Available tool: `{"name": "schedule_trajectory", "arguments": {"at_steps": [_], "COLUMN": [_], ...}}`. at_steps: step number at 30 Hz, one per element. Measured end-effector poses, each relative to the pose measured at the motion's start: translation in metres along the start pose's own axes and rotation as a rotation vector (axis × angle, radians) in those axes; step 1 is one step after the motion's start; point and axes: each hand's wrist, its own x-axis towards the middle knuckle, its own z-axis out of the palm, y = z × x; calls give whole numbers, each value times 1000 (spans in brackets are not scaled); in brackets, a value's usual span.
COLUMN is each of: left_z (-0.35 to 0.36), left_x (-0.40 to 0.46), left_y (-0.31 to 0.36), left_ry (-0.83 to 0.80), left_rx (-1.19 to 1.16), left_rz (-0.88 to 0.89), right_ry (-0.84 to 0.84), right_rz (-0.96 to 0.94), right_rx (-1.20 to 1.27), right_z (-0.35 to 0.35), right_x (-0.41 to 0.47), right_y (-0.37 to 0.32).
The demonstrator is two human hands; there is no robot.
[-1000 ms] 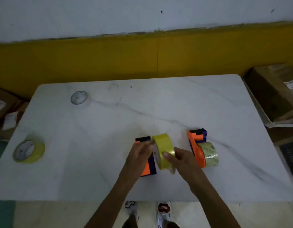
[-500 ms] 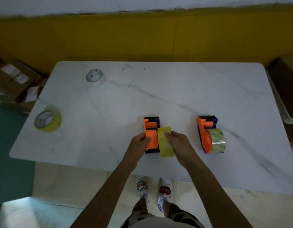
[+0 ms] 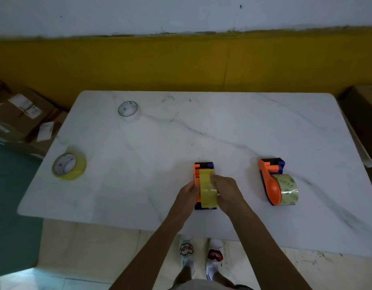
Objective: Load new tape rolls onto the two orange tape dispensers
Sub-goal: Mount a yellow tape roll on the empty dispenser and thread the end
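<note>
An orange and blue tape dispenser (image 3: 198, 167) lies on the white marble table (image 3: 201, 132) near the front edge. A yellow tape roll (image 3: 208, 191) sits on it. My left hand (image 3: 188, 194) grips the dispenser's left side. My right hand (image 3: 225, 190) holds the yellow roll from the right, thumb on its top. A second orange dispenser (image 3: 270, 181) lies to the right with a clear tape roll (image 3: 288, 192) mounted on it, untouched.
Another yellow tape roll (image 3: 69, 166) lies flat near the table's left edge. A clear roll (image 3: 128, 109) sits at the back left. Cardboard boxes (image 3: 20, 116) stand on the floor to the left, and more boxes (image 3: 362, 120) to the right.
The yellow roll went from tilted above the dispenser to seated down on it. My right hand's thumb slid forward along the roll. The camera view shifted.
</note>
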Motion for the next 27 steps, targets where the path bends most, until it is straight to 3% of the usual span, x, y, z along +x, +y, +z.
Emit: {"name": "schedule_trajectory", "arguments": {"at_steps": [9, 10, 12, 13, 15, 16, 18, 21, 27], "left_z": [-8, -10, -15, -18, -23, -26, -29, -32, -36], "left_x": [-3, -1, 5, 7, 9, 10, 10, 9, 8], "left_y": [-1, -2, 2, 5, 9, 10, 9, 7, 9], "left_ry": [-155, -159, -144, -138, -134, -144, -176, -203, -197], "left_rx": [-127, -141, -150, -142, -96, -68, -12, -16, 82], "left_rz": [56, 52, 15, 8, -7, -11, -11, -6, -5], "right_ry": [190, 177, -37, -147, -201, -120, 10, -17, -25], "right_rz": [-27, -70, -104, -164, -347, -456, -652, -761, -749], "right_rx": [56, 109, 168, 53, -351, -498, -562, -526, -195], "right_z": [35, 31, 19, 12, 0, -3, -4, 1, 19], "right_x": [2, 2, -3, -5, 3, 7, 8, -2, -18], "right_y": [-10, -11, -9, -5, 10, 14, 12, -5, -56]}}
